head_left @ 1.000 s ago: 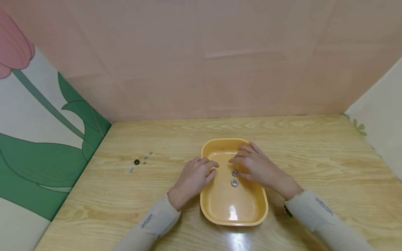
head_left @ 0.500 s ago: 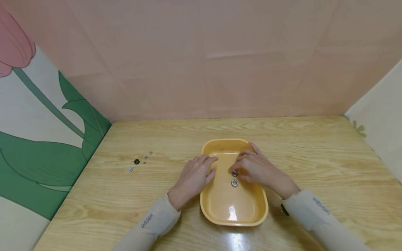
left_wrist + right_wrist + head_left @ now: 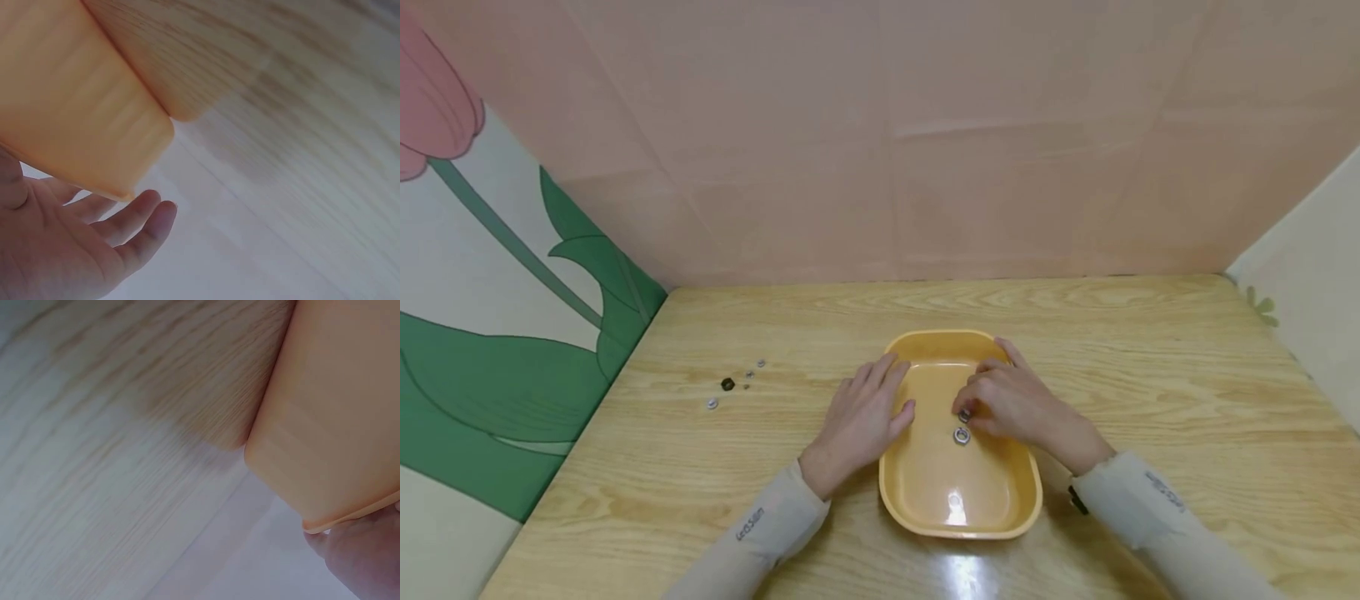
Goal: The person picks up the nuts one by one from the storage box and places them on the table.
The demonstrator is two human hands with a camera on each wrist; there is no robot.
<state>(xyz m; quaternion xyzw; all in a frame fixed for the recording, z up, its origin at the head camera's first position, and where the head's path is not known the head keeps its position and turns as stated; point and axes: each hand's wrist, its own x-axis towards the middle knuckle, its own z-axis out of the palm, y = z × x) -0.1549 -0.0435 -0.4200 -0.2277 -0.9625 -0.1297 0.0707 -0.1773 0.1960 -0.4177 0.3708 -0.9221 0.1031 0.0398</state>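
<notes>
A yellow plastic tray stands on the table. Over its left rim lies my left hand, fingers loosely extended and holding nothing. My right hand reaches in over the right rim, thumb and index finger pinching a metal nut near the tray's middle, partly hidden by the fingers. Just nearer to me, a second silver hex nut lies on the tray floor. Both wrist views show mainly the tray's outer wall, with the left hand and the right hand at its rim.
On the table's left side lie a black nut, a silver nut and a few smaller metal pieces. A pink-covered wall rises behind the wooden table. Something dark shows under the right sleeve.
My right fingers have closed in on the farther nut and now pinch it. The left hand's fingers have straightened and shifted slightly away from me along the rim.
</notes>
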